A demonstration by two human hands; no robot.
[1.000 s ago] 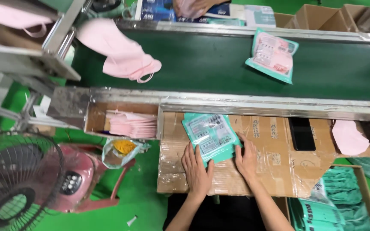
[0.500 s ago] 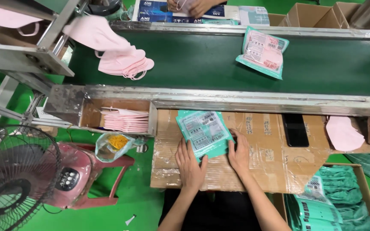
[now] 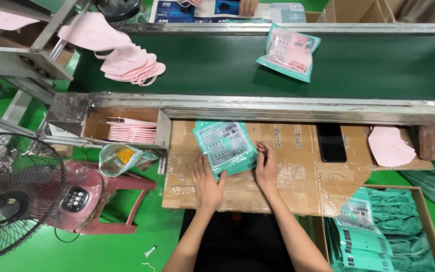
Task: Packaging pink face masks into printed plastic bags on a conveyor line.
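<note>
Green floor and a green conveyor belt frame the cardboard-covered worktop, with a fan at far left and a box of pink masks beside it. On the worktop the left hand and right hand press flat with open fingers against the 2 sides of a teal packet (not lifted, only squared), which since 1 second ago has shifted slightly. On the belt, the pink mask pile and the filled packet have moved along.
</note>
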